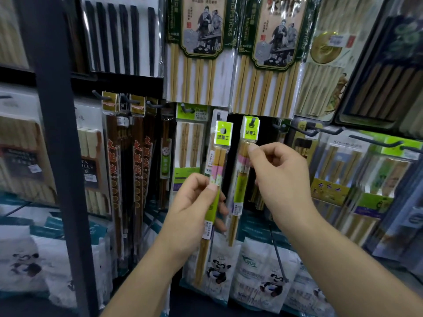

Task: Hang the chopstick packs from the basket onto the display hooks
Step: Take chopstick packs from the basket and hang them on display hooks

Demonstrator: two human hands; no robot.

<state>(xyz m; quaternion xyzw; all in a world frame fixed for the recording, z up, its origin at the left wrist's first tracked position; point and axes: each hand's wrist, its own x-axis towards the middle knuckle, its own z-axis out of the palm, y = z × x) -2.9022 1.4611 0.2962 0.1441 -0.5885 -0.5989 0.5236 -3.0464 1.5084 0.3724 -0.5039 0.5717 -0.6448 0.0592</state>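
1. The left hand (194, 209), low near 6 o'clock of the view, has its fingers curled round the middle of a narrow chopstick pack (219, 156). The thumb presses on the front just under the pink band, so the grip is closed on the pack.
2. The narrow chopstick pack stands nearly upright, its top leaning slightly toward 1 o'clock. Its lime-green header is up against the display wall at the centre of the view. Whether the header hole sits on a peg cannot be told.
3. The right hand (283, 179), at 3 o'clock of the left one, is curled. Its thumb and forefinger pinch the upper part of a twin pack (239, 186), just below that pack's green header.
4. The twin pack hangs from a dark hook (252, 123) that passes through its header hole. It is just beside the narrow chopstick pack, at its 3 o'clock, with a dark gap between them.
5. The display wall is dark and crowded with hanging goods.
   - At 12 o'clock are two large packs of pale bamboo chopsticks (196, 72) with green printed cards.
   - At 11 o'clock is a pack of black chopsticks (121, 37).
   - At 9 o'clock hang long brown packs with red characters (114, 170).
   - At 3 o'clock long hooks (375, 141) jut out over green-headed packs.
6. A dark metal post (57, 145) runs from top to bottom on the left side, between 9 and 10 o'clock.
7. Along the bottom, from 5 to 8 o'clock, are white bags printed with pandas (265, 277).
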